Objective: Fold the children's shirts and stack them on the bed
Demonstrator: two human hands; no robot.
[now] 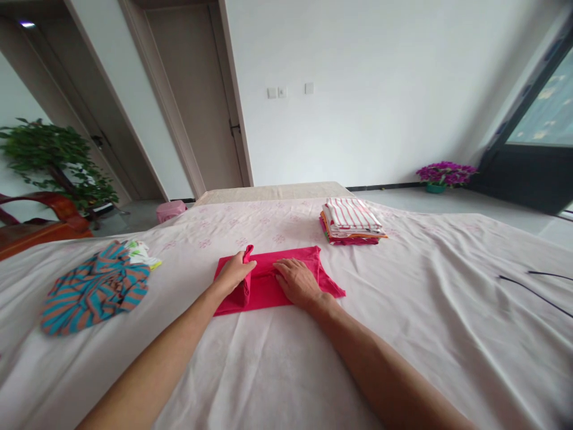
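Observation:
A bright red-pink garment (268, 294), which looks like a shirt, lies partly folded on the cloth-covered surface in front of me. My left hand (235, 272) grips a raised fold near its left end, lifting the fabric upright between thumb and fingers. Flat on the middle right of the garment rests my right hand (298, 280), its fingers stretched out and pointing left. The garment's right end narrows to a corner that sticks out past my right wrist.
A stack of folded clothes (351, 221), striped one on top, sits behind to the right. At the left lies a crumpled blue-and-brown striped garment (96, 289) beside a white printed cloth (139, 254). Dark thin cords (532, 292) lie at the right edge of the pale sheet (416, 322).

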